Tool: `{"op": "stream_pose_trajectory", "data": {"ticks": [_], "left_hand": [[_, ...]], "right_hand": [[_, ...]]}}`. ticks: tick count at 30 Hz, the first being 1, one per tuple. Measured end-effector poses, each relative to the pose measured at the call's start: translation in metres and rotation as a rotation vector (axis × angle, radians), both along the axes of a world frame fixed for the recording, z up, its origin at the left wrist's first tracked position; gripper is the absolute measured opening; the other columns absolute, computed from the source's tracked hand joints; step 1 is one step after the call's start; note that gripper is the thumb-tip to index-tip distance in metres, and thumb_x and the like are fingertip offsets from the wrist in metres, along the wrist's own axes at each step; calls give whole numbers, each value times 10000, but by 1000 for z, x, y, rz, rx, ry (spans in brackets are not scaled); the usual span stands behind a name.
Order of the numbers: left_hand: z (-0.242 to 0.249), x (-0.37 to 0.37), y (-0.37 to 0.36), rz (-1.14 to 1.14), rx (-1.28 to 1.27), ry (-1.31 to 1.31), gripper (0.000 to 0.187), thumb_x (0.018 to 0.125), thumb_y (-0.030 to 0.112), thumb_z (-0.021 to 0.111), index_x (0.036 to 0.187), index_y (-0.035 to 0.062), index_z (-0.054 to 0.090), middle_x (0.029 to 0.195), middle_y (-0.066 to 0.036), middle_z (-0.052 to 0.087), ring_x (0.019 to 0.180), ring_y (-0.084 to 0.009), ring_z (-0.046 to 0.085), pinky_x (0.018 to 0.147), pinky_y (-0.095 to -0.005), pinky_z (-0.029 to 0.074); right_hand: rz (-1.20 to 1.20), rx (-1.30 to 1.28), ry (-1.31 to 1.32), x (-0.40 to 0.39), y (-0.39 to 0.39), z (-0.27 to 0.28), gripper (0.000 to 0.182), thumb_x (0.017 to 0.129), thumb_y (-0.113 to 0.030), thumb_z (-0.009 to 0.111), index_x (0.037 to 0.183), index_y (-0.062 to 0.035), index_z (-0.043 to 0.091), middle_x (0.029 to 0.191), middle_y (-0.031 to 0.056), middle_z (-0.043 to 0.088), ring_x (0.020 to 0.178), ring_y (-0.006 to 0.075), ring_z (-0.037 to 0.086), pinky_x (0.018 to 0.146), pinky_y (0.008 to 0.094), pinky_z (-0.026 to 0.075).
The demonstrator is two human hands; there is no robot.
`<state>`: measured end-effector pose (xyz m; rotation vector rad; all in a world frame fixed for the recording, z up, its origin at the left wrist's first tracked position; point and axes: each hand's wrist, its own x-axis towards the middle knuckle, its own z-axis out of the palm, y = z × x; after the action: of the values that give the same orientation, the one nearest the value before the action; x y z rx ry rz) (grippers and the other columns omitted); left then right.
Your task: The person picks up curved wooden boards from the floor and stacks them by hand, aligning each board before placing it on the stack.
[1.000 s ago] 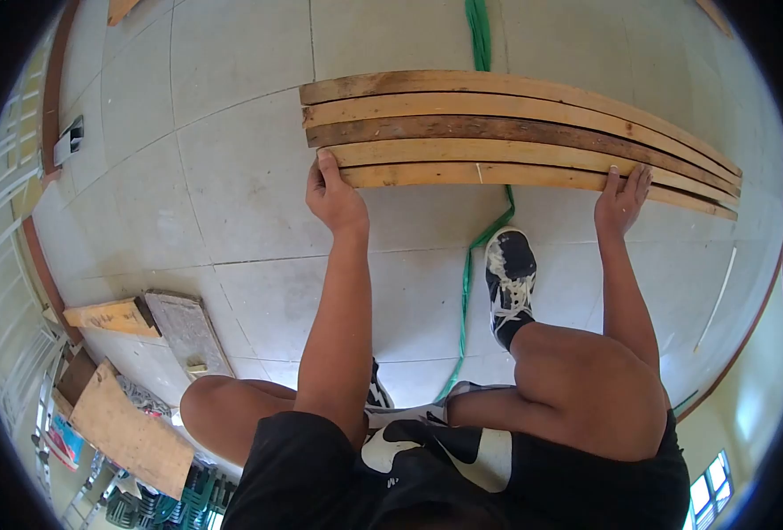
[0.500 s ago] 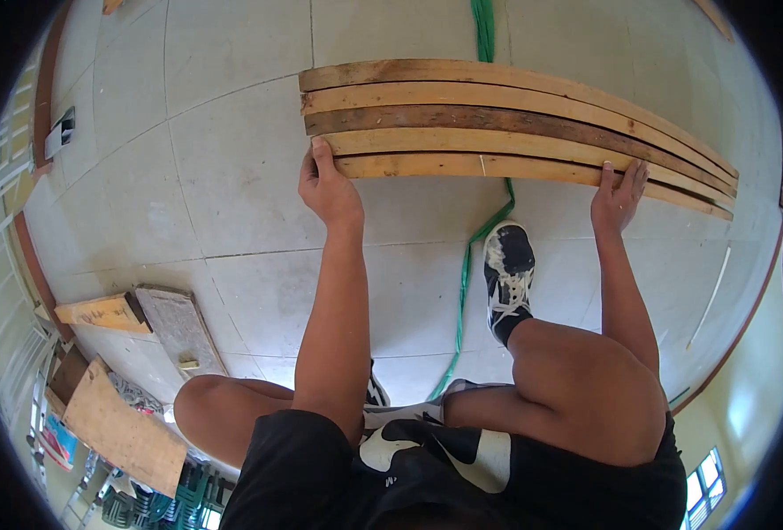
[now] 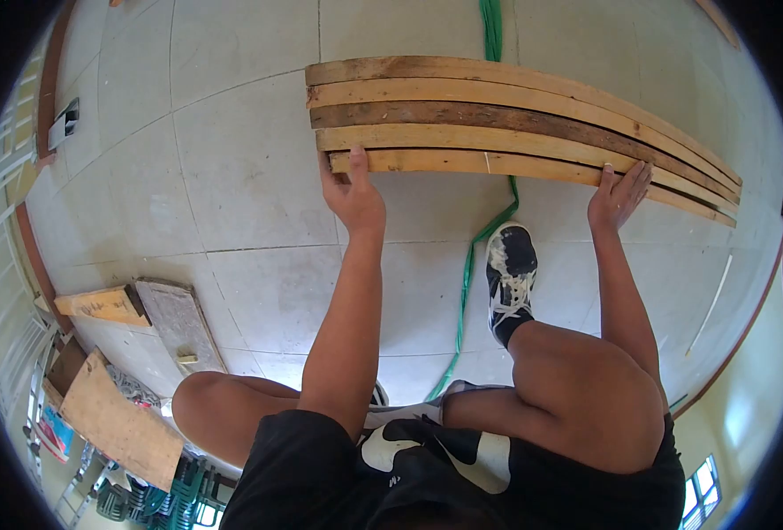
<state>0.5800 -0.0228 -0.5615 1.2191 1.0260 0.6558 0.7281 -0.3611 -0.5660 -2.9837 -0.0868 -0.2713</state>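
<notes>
Several long wooden planks [image 3: 497, 110] lie side by side on the tiled floor in front of me. My left hand [image 3: 353, 193] grips the left end of the nearest plank [image 3: 462, 162], fingers over its top and thumb at its end. My right hand [image 3: 618, 196] rests with spread fingers against the same plank's near edge, further right. I am crouching, with my knees and one shoe [image 3: 509, 281] below the planks.
A green strap [image 3: 465, 291] runs along the floor under the planks and past my shoe. Short boards [image 3: 104, 305] and a grey slab [image 3: 176, 325] lie at the left. A plywood sheet [image 3: 117, 428] sits lower left. A thin strip [image 3: 712, 300] lies at the right.
My left hand has shifted right, from beside the plank ends onto the end of the nearest plank. My right hand has stayed on that plank's edge.
</notes>
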Motion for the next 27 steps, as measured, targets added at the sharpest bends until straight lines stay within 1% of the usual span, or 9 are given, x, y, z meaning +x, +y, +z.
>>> {"op": "stream_pose_trajectory", "data": {"ticks": [1, 3, 6, 12, 16, 18, 22, 24, 27], "left_hand": [[-1, 1, 2, 0, -2, 0, 514, 916, 246, 597, 1284, -72, 432, 1161, -127, 558, 1059, -178, 505, 947, -287, 372], [0, 2, 7, 19, 39, 77, 490, 897, 241, 617, 1243, -77, 478, 1116, -123, 585, 1006, -177, 532, 897, -278, 405], [5, 3, 8, 28, -2, 50, 465, 879, 236, 635, 1198, -81, 516, 1078, -117, 602, 966, -169, 546, 861, -274, 421], [6, 1, 11, 51, -35, 24, 449, 860, 246, 661, 1146, -84, 558, 1014, -102, 625, 916, -148, 558, 832, -254, 425], [7, 2, 12, 54, -23, 49, 465, 855, 249, 666, 1145, -96, 553, 1006, -98, 626, 901, -143, 558, 826, -248, 423], [7, 2, 12, 83, -57, 20, 357, 866, 173, 660, 1100, -85, 578, 993, -90, 624, 875, -123, 558, 801, -239, 439], [6, 1, 15, 70, -35, 25, 358, 867, 175, 661, 1102, -82, 579, 988, -89, 625, 873, -119, 557, 796, -238, 440], [5, 0, 14, 79, -30, 47, 475, 859, 262, 661, 1152, -97, 553, 1010, -100, 622, 897, -145, 548, 829, -255, 420], [1, 1, 14, 107, -7, 38, 437, 869, 278, 653, 1102, -85, 585, 979, -84, 630, 874, -134, 546, 808, -257, 421]], "right_hand": [[3, 2, -10, 0, 0, 0, 761, 930, -462, 449, 1434, 49, 193, 1521, 217, 136, 1415, 352, 101, 1151, 442, 69], [4, -9, -9, 0, 1, 2, 762, 930, -463, 450, 1434, 49, 194, 1520, 218, 138, 1415, 350, 104, 1152, 439, 70], [14, -19, -6, 0, 2, 3, 764, 930, -464, 449, 1432, 53, 195, 1520, 218, 140, 1415, 347, 109, 1153, 434, 73], [11, -21, 2, 1, 2, 3, 763, 932, -465, 447, 1427, 61, 202, 1520, 217, 139, 1415, 342, 112, 1154, 424, 75], [12, -7, 3, 0, 2, 3, 772, 929, -475, 449, 1427, 62, 206, 1520, 220, 138, 1416, 341, 112, 1154, 423, 76], [5, -3, 8, 1, 5, 4, 775, 928, -478, 450, 1427, 62, 206, 1520, 221, 137, 1416, 342, 110, 1154, 422, 76], [5, 1, 14, 0, 9, 5, 780, 928, -483, 446, 1427, 66, 204, 1520, 226, 132, 1417, 342, 106, 1154, 422, 70], [-1, 2, 18, -1, 10, 4, 785, 927, -486, 444, 1426, 69, 201, 1518, 231, 131, 1417, 345, 104, 1153, 426, 67], [1, 10, 10, -1, 12, 2, 792, 927, -491, 439, 1425, 75, 195, 1515, 241, 130, 1416, 355, 102, 1150, 437, 63]]}}
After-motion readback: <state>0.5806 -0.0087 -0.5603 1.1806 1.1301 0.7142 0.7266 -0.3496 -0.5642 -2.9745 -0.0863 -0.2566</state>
